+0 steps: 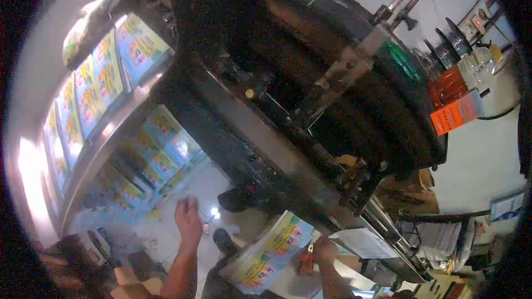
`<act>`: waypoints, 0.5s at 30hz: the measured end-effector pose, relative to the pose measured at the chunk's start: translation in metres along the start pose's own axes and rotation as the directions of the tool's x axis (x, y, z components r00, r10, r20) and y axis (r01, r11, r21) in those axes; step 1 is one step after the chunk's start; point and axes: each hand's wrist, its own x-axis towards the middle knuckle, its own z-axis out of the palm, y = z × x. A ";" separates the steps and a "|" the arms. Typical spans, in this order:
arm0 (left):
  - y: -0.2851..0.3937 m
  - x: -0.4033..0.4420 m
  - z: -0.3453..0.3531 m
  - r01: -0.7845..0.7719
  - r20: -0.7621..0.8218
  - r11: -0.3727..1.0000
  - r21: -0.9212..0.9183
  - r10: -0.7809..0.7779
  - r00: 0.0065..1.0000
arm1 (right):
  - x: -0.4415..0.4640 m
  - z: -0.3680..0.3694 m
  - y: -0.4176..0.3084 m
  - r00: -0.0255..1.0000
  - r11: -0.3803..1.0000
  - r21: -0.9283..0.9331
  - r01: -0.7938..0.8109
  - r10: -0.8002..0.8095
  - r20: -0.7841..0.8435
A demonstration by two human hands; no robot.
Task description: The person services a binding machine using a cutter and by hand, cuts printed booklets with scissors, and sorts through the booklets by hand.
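Observation:
My left hand (189,218) is raised over the tiled floor, blurred, its fingers pointing up and apart from any object. Near the machine's edge, my right hand (325,252) is closed around a red-handled tool (306,260) that looks like pliers or cutters. Just left of the tool lies a printed sheet or stack (271,254) in yellow and blue with coloured pictures. A white paper (364,242) is right of my right hand. The dark machine (260,127) fills the middle of the view.
Stacks of similar printed sheets (100,86) stand on a metal-edged table at the left, with more (160,147) lower down. An orange box (455,113) and a green bottle (402,61) are at the upper right. Piled papers (438,238) sit at the lower right.

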 end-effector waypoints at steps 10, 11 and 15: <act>0.302 0.047 0.168 -0.766 0.272 0.595 0.243 0.716 0.642 | -0.002 -0.008 -0.003 0.993 0.976 0.201 -0.083 0.097 -0.060; 0.303 0.050 0.171 -0.768 0.267 0.590 0.249 0.720 0.640 | 0.000 -0.004 -0.001 0.990 0.964 0.248 -0.098 0.121 -0.079; 0.306 0.051 0.175 -0.797 0.234 0.452 0.400 0.791 0.566 | -0.001 -0.018 -0.009 0.967 0.937 0.350 -0.025 0.112 -0.228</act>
